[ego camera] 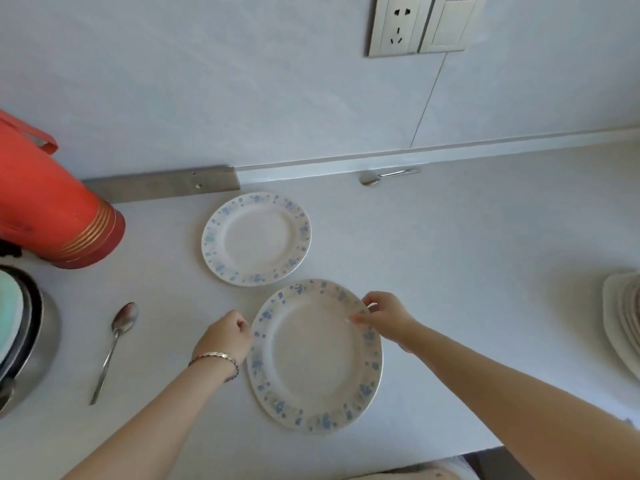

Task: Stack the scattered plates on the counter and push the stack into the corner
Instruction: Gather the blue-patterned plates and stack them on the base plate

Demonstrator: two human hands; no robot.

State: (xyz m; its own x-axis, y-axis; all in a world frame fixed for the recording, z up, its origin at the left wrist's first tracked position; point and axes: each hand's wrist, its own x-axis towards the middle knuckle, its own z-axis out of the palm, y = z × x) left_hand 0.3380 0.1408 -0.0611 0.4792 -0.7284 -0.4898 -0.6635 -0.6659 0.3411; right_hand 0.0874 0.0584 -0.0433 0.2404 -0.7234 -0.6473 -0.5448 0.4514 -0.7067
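Your left hand (227,336) and right hand (386,317) pinch opposite rims of the round white blue-flowered plate (315,356), probably to carry it level onto its twin plate (256,239), lying just beyond them on the table (467,271).

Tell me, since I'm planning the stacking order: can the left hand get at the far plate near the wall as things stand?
Probably yes. The left hand sits at the near plate's left rim, and only bare counter lies between it and the far plate. The red flask stands well off to the left.
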